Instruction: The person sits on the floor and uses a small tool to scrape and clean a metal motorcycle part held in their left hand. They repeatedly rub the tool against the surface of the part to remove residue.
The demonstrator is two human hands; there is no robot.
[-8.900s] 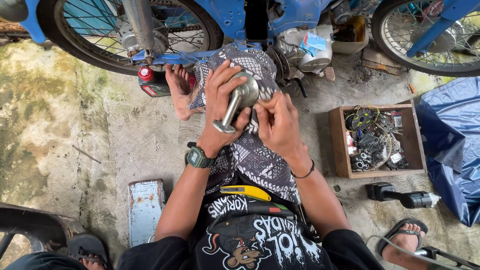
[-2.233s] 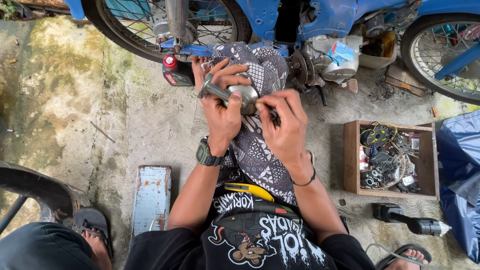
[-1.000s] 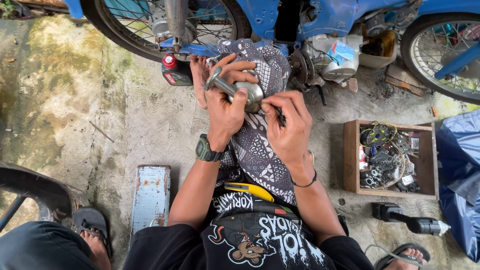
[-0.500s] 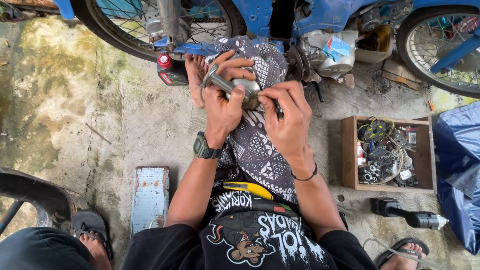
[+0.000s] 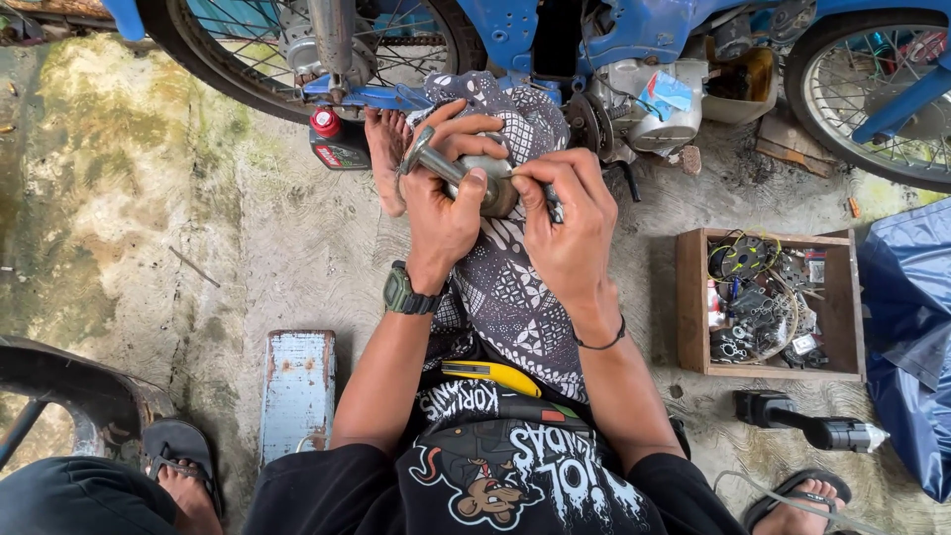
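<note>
Left hand [image 5: 441,203], upper centre of frame, is clenched around a metal part [image 5: 466,178]: grey, with a thin shaft pointing up-left and a rounded head toward the right. The thumb lies across the head, with a dark watch [image 5: 406,294] on the wrist. Right hand [image 5: 567,223], just right of it, has its fingertips pinched against the head of the metal part; whether it holds a small tool is hidden, cannot tell. A thin black band sits on the right wrist. Both hands hover over the person's patterned trousers [image 5: 510,297], leg stretched toward the top of the frame, bare foot [image 5: 384,154] near the wheel. A yellow tool [image 5: 492,373] lies in the lap at lower centre. A blue motorbike [image 5: 634,40] spans the top edge, with spoked wheels at upper left and upper right. A red-capped dark bottle [image 5: 335,147] stands just left of the foot. A wooden box [image 5: 693,297] of small parts and wires sits at mid right on the concrete floor [image 5: 149,228], and a black torch-like tool [image 5: 807,424] lies below it. A worn pale-blue metal box [image 5: 297,391] is at lower left. Another person's sandalled foot [image 5: 178,476] is in the bottom left corner. A blue tarp [image 5: 906,347] is at the right edge.
</note>
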